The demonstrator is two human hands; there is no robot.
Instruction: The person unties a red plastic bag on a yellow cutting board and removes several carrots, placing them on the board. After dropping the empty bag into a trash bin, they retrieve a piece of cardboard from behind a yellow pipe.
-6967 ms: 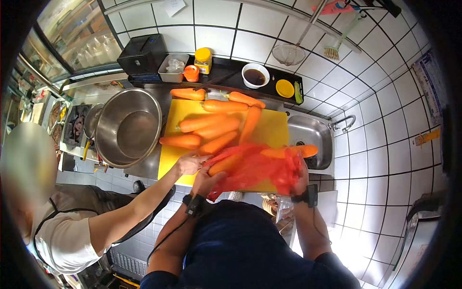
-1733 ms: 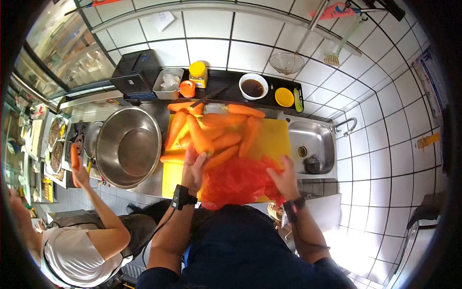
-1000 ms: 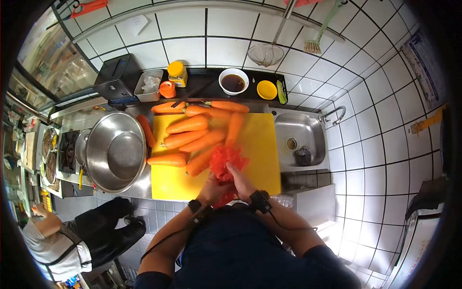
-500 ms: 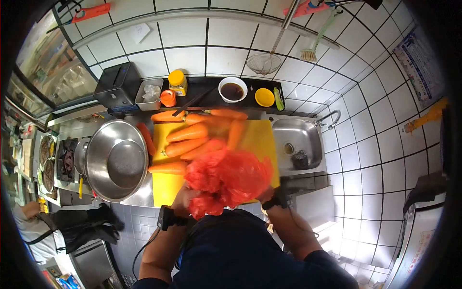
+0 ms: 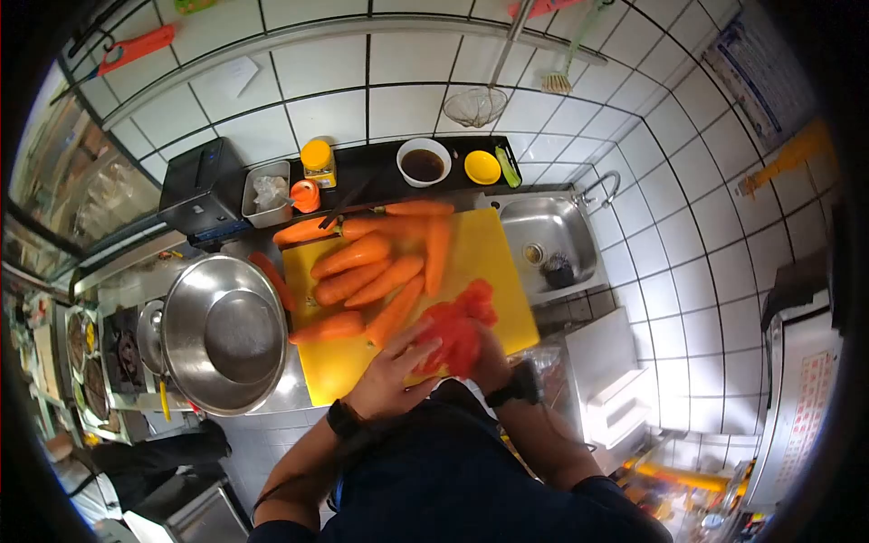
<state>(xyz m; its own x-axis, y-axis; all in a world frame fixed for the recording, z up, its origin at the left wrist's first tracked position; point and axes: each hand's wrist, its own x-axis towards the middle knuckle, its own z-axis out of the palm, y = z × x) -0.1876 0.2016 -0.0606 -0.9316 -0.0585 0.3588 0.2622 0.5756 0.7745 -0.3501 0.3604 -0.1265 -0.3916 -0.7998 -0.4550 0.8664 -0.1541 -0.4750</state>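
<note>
A crumpled red plastic bag is bunched between my two hands over the near right part of the yellow cutting board. My left hand holds its left side, fingers stretched against the plastic and thumb below. My right hand grips the bag's right side, its fingers partly hidden by the plastic. Several large carrots lie across the board's left and far parts. The closest carrot points toward my left hand.
Left of the board stands a large steel bowl. A steel sink is on the right. Behind, a black tray carries a bowl of dark liquid, a yellow dish and jars. Another person is at lower left.
The red bag has been squeezed into a smaller bundle and moved right, uncovering more carrots. My left hand has come out from behind it onto its left side. The view has shifted slightly.
</note>
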